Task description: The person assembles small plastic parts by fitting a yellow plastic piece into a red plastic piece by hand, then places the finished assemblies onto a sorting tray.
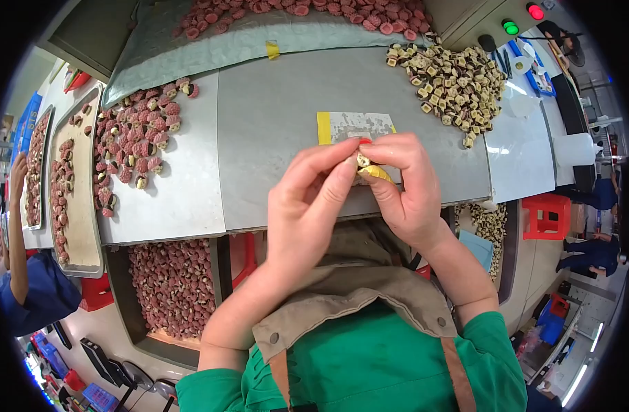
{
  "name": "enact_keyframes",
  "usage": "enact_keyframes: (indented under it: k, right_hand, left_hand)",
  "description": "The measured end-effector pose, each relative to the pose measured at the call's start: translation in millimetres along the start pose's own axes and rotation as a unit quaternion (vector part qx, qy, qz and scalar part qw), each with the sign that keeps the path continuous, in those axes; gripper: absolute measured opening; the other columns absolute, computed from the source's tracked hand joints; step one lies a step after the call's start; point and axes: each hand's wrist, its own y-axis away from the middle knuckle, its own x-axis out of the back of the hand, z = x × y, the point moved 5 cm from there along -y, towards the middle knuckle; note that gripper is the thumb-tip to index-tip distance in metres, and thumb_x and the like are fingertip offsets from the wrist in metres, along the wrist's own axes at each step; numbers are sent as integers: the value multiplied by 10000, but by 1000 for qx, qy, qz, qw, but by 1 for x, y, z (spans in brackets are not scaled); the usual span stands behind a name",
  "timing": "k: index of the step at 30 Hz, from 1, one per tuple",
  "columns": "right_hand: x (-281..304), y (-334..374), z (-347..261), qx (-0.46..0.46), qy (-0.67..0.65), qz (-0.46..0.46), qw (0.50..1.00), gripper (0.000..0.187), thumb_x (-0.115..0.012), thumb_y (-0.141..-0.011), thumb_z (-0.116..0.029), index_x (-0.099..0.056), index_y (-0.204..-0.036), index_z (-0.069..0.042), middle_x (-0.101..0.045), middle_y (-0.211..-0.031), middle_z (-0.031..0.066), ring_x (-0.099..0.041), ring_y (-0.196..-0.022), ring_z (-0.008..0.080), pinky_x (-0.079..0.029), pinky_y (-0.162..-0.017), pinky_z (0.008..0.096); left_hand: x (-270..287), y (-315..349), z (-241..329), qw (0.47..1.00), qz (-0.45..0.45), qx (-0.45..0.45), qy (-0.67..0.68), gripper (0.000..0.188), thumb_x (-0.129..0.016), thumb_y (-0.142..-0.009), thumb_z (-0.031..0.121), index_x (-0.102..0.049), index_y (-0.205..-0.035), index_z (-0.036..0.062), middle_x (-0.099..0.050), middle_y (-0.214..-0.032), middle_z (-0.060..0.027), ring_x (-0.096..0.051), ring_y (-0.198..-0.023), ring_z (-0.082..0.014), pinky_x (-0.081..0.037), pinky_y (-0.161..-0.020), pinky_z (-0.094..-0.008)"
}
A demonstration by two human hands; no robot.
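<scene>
The big grey table (273, 103) goes across in front of the person. Below it are the green shirt (369, 364) and the brown apron (390, 288). Both bare arms come up from the shirt and lean in toward each other, with the elbows bent and out to the sides.

On the left of the table is a pile of pink bumpy pieces (136, 134). On the right is a pile of cream and dark pieces (458, 86).

The left hand (297, 199) and the right hand (407, 189) meet in the middle, up above the table edge. The left thumb and pointing finger pinch from the left. The right thumb and pointing finger pinch from the right, with that thumb pointing up. The other fingers curl in behind.

A flat speckled plate (361, 124) lies just past the hands. The small cream piece (363, 161) is held between the fingertips of both hands. Beside it, by the right thumb, is a yellow bit (376, 173); I cannot tell what it is.
</scene>
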Motion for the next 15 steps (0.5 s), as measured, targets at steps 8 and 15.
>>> enact_keyframes:
  k: [8,15]
  right_hand:
    - [7,-4,-5,82,80,-34,993,281,-703,-824,-188,-603,-1051,-56,-577,-1004,93,-557,-912,245,-473,-805,331]
    - [16,6,13,58,37,-11,998,283,-763,-695,-69,-634,-947,-77,-594,-948,63,-562,-878,206,-476,-741,301]
  left_hand:
    - [-6,-7,4,980,-78,135,123,553,-618,-899,84,-347,-1373,-1,-598,-1081,-109,-584,-1002,-145,-477,-887,-282]
    - [-26,3,-5,994,-79,27,-76,634,-615,-861,-1,-276,-1397,12,-592,-1028,-92,-580,-979,-136,-467,-877,-265]
